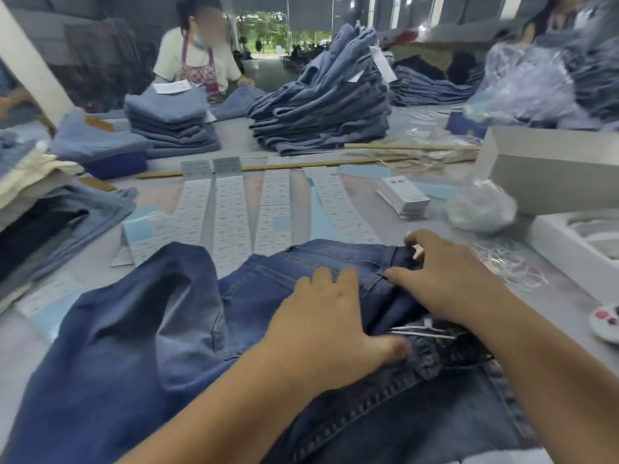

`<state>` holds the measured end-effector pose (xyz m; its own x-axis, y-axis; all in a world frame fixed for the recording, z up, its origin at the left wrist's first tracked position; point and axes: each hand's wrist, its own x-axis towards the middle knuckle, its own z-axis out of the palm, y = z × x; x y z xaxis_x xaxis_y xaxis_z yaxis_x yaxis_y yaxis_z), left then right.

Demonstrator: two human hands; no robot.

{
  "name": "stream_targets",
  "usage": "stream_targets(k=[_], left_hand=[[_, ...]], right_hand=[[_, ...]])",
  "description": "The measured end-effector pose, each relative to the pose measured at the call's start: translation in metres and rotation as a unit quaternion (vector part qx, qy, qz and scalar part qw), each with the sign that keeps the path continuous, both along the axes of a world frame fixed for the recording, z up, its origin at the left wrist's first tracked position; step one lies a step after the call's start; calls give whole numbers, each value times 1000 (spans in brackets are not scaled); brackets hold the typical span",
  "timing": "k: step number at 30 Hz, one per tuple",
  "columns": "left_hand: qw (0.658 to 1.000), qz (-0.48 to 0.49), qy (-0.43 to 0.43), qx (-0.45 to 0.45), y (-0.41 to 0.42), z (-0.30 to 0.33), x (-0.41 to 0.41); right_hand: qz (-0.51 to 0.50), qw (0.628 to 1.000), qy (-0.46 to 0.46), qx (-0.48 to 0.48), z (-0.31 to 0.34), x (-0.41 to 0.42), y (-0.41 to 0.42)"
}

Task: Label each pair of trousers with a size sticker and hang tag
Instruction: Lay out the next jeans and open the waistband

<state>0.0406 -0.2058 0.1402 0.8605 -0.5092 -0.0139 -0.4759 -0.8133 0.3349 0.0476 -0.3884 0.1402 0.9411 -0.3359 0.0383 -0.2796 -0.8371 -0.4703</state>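
1. Both hands rest on a pair of dark blue jeans (140, 336). The left hand (321, 326) lies flat, fingers spread and straight, thumb pressed against the denim near the waistband. The right hand (445, 279) reaches further out; its grip is a pinch at the waistband, fingertips closed on the cloth beside a small pale tab (418, 252). What that tab is cannot be told.
2. The jeans are heavy denim with pale stitched seams, rumpled, one faded leg folded over to the left. They lie on the grey table (26, 346) right in front of the person. A thin white string (422, 333) lies across them between the two wrists.
3. Just beyond the jeans, long white sticker strips (231, 216) run away in parallel rows, each printed with small labels; some show pale blue backing.
4. A short stack of white hang tags (403, 199) sits to the right of the strips, near a crumpled clear plastic bag (480, 209).
5. White cardboard boxes (549, 175) stand at the right edge, with loose white strings (512, 262) tangled in front of them.
6. A long wooden ruler (301, 165) lies across the table behind the strips.
7. Folded lighter jeans rise in a tall pile (321, 118) and a smaller neat stack (170, 125) further back; more folded cloth lies at the left edge (43, 209).
8. Another worker (197, 58) in a patterned apron stands at the far side.
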Motion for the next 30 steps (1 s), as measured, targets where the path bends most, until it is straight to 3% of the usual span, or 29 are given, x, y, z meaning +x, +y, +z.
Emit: stream_targets(k=[3, 8, 15, 19, 24, 30], left_hand=[[998, 37, 37, -25, -5, 1, 8], [995, 64, -71, 26, -24, -9, 4], [961, 57, -259, -73, -16, 14, 8], [938, 28, -317, -141, -4, 36, -5], [926, 8, -337, -172, 1, 51, -19], [911, -115, -352, -180, -4, 28, -42]], right_hand=[[-4, 999, -22, 49, 1, 4, -4], [45, 992, -111, 41, 6, 3, 1], [65, 951, -285, 99, 32, -15, 24], [60, 922, -361, 124, 55, -34, 31], [75, 918, -378, 96, 74, -52, 30], [42, 892, -327, 310, 75, -61, 6]])
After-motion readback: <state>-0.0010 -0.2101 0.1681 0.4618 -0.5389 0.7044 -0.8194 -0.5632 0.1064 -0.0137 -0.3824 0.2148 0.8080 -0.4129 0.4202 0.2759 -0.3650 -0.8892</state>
